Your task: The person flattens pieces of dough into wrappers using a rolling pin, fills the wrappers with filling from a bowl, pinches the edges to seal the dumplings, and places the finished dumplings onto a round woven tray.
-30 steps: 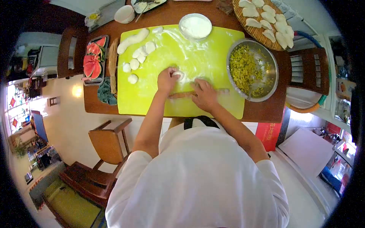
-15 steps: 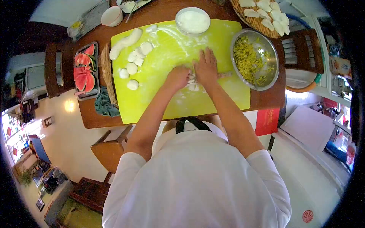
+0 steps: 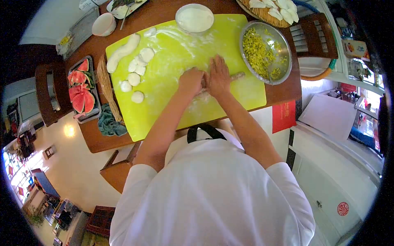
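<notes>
My right hand [image 3: 219, 77] lies with its fingers stretched forward over a thin wooden rolling pin [image 3: 238, 76], whose end sticks out to the right. Close beside it, my left hand [image 3: 191, 81] is closed, its fingertips at the pin and at a small piece of dough mostly hidden between the hands. Both hands are on a floured yellow-green mat [image 3: 164, 108]. To their left lie several white dough pieces [image 3: 138, 97] and a long dough roll [image 3: 123, 53]. A bowl of white flour [image 3: 194, 19] stands at the mat's far edge.
Right of the mat is a metal bowl [image 3: 287, 61] with yellow-green filling. Behind it, a woven tray [image 3: 262, 15] carries flat white wrappers. At left are a tray of watermelon slices [image 3: 82, 96], a straw bundle [image 3: 107, 88], a dark green cloth [image 3: 110, 121] and a white bowl [image 3: 104, 25].
The view has shifted, so the table appears turned slightly. Less dough shows between my hands, and more of the rolling pin is visible there. Both hands stay close together.
</notes>
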The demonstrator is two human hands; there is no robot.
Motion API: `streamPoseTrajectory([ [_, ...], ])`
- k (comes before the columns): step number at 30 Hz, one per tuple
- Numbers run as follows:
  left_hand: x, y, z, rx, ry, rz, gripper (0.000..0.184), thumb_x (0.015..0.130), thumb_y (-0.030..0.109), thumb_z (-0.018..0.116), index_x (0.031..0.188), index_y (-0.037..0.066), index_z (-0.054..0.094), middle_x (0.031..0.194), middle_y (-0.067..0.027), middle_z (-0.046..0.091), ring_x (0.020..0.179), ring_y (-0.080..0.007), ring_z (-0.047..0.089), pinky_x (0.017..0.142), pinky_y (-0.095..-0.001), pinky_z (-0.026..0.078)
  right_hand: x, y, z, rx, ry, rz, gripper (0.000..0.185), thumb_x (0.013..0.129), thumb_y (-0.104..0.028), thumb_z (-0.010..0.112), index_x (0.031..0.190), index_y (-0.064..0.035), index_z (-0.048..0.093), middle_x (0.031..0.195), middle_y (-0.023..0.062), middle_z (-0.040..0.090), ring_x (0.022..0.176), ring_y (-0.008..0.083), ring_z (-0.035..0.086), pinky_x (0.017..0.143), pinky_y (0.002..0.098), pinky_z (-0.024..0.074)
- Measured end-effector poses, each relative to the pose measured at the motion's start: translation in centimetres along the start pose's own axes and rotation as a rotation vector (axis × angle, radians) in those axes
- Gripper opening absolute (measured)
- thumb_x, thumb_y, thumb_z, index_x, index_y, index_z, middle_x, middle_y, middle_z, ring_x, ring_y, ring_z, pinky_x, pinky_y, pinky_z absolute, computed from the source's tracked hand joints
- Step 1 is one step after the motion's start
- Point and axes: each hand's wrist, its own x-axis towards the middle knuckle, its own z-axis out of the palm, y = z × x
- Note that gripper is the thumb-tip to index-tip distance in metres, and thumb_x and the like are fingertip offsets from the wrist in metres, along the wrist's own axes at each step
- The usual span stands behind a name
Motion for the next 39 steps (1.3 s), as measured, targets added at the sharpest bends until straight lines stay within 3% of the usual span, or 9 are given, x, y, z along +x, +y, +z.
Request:
streamPoseTrajectory([
  [5,-1.6,0.0,-0.2,-0.102,-0.144,-0.178,0.024,0.070,0.017,0.063,0.091,0.004,0.060,0.089,-0.0167,0.060,0.086,-0.0359,0.059,0.076,-0.0447,0.048,-7.8,1.4,-3.0,-0.039,-0.217,-0.010,0.062,0.083,-0.032,0.055,0.130,0.0031,0.036,0.140,0.0247,0.028,0.128,0.0415,0.029,0.104,0.0500,0.0252],
  [7,-3.5,0.2,0.7,-0.184,0.021,-0.307,0.025,0.071,0.017,0.063,0.092,0.003,0.060,0.089,-0.0168,0.060,0.086,-0.0362,0.059,0.076,-0.0448,0.048,-9.3,1.3,-3.6,-0.039,-0.152,-0.059,0.063,0.083,-0.032,0.056,0.131,0.0033,0.036,0.141,0.0246,0.027,0.129,0.0411,0.028,0.104,0.0504,0.0248],
  [10,-4.1,0.7,-1.1,-0.123,-0.193,-0.297,0.019,0.072,0.014,0.060,0.086,0.001,0.061,0.088,-0.0173,0.060,0.085,-0.0340,0.060,0.074,-0.0449,0.048,-4.8,0.8,-1.8,0.012,-0.115,-0.034,0.066,0.083,-0.032,0.056,0.133,0.0035,0.033,0.141,0.0247,0.026,0.129,0.0412,0.027,0.105,0.0501,0.0246],
  [17,-0.7,-0.4,-0.3,-0.113,-0.099,-0.037,0.027,0.072,0.019,0.063,0.094,0.004,0.060,0.091,-0.0165,0.061,0.086,-0.0359,0.059,0.078,-0.0454,0.047,-1.7,0.4,-0.6,0.014,-0.082,0.008,0.069,0.082,-0.034,0.058,0.133,0.0040,0.033,0.142,0.0249,0.024,0.131,0.0400,0.025,0.107,0.0492,0.0207],
  [22,-4.0,0.7,0.4,-0.120,0.023,-0.384,0.020,0.072,0.011,0.062,0.088,-0.001,0.060,0.092,-0.0167,0.061,0.087,-0.0323,0.061,0.072,-0.0429,0.050,-9.1,1.2,-3.6,-0.033,-0.221,-0.050,0.069,0.082,-0.034,0.056,0.134,0.0042,0.031,0.141,0.0264,0.026,0.130,0.0416,0.025,0.107,0.0510,0.0185],
  [25,-4.4,0.7,-1.4,-0.101,-0.208,-0.338,0.019,0.074,0.011,0.061,0.089,0.000,0.059,0.094,-0.0172,0.062,0.089,-0.0326,0.061,0.072,-0.0430,0.050,-6.0,1.0,-2.2,0.013,-0.171,-0.046,0.069,0.082,-0.035,0.054,0.134,0.0039,0.031,0.140,0.0262,0.027,0.129,0.0417,0.026,0.106,0.0509,0.0203],
  [32,-1.6,0.1,-0.1,-0.100,-0.108,-0.123,0.021,0.074,0.013,0.060,0.090,0.001,0.059,0.095,-0.0184,0.061,0.088,-0.0337,0.061,0.073,-0.0436,0.050,-4.8,-0.1,-2.4,-0.047,-0.207,0.011,0.069,0.081,-0.034,0.057,0.134,0.0017,0.031,0.142,0.0232,0.024,0.131,0.0383,0.024,0.106,0.0499,0.0206],
  [34,-2.6,0.2,0.5,-0.161,0.051,-0.297,0.024,0.073,0.017,0.063,0.091,0.001,0.058,0.096,-0.0191,0.061,0.088,-0.0339,0.061,0.073,-0.0441,0.050,-7.7,0.9,-3.6,-0.032,-0.291,0.008,0.069,0.081,-0.034,0.057,0.134,0.0016,0.032,0.142,0.0235,0.024,0.132,0.0387,0.023,0.107,0.0496,0.0199],
  [39,-5.3,0.7,-1.6,-0.170,-0.073,-0.478,0.030,0.073,0.020,0.064,0.094,0.001,0.056,0.097,-0.0184,0.060,0.088,-0.0349,0.060,0.074,-0.0444,0.049,-5.9,0.7,-2.6,-0.010,-0.177,-0.071,0.067,0.080,-0.035,0.057,0.131,0.0041,0.035,0.140,0.0254,0.027,0.130,0.0402,0.026,0.106,0.0502,0.0219],
])
